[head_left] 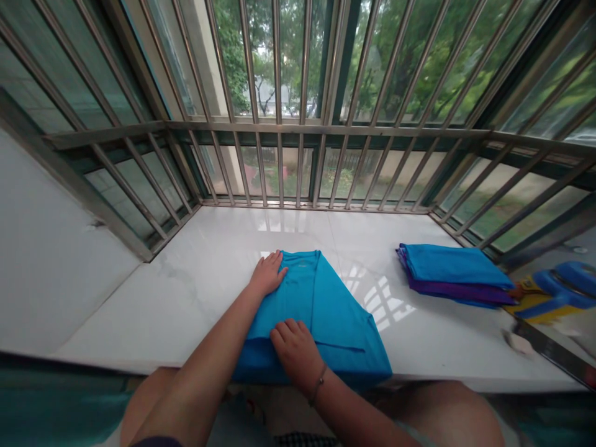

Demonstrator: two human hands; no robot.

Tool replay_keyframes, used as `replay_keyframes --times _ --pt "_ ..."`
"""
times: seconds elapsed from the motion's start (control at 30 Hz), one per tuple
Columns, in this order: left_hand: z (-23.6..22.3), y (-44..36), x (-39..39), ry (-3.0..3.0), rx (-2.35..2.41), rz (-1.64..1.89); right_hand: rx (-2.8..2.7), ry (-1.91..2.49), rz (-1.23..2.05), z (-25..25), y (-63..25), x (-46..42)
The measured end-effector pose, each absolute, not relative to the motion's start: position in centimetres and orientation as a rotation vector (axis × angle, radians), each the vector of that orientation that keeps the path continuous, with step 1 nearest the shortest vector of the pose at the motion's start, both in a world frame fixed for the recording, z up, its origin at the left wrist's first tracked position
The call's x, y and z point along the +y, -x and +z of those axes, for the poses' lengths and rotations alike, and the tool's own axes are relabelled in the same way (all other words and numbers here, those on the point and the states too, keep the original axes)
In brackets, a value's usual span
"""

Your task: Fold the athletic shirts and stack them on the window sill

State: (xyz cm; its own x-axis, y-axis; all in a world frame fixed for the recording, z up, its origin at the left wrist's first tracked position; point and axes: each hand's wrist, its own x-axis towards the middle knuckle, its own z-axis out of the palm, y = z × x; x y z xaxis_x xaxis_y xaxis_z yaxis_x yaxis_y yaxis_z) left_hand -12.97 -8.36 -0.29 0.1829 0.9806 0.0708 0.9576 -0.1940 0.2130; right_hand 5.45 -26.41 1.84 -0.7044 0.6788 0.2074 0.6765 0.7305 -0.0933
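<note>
A bright blue shirt lies partly folded on the white ledge, its collar edge pointing away from me. One side is turned in over the body, while the right side still spreads out to a slanted sleeve. My left hand rests flat on the shirt's upper left edge, fingers stretched out and thumb apart. Lower down, my right hand has its fingers curled on the cloth near the sleeve fold. Its fingertips are partly hidden. The shirt's lower part hangs over the ledge's front edge.
A stack of folded blue and purple clothes sits on the right. Beside it are a blurred blue and yellow object and a dark flat strip. Metal window bars enclose the white ledge. My knees are below its front edge.
</note>
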Motion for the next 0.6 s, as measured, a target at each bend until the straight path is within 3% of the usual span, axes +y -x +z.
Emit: replay_keyframes --times 0.4,0.6 --pt "-0.1 13.1 -8.3 -2.295 1.896 0.257 -2.84 0.911 0.126 3.1 -8.8 -31.3" --pt "0.0 13.2 -8.2 -2.297 1.894 0.217 -2.697 1.172 0.135 2.3 -9.9 -31.9"
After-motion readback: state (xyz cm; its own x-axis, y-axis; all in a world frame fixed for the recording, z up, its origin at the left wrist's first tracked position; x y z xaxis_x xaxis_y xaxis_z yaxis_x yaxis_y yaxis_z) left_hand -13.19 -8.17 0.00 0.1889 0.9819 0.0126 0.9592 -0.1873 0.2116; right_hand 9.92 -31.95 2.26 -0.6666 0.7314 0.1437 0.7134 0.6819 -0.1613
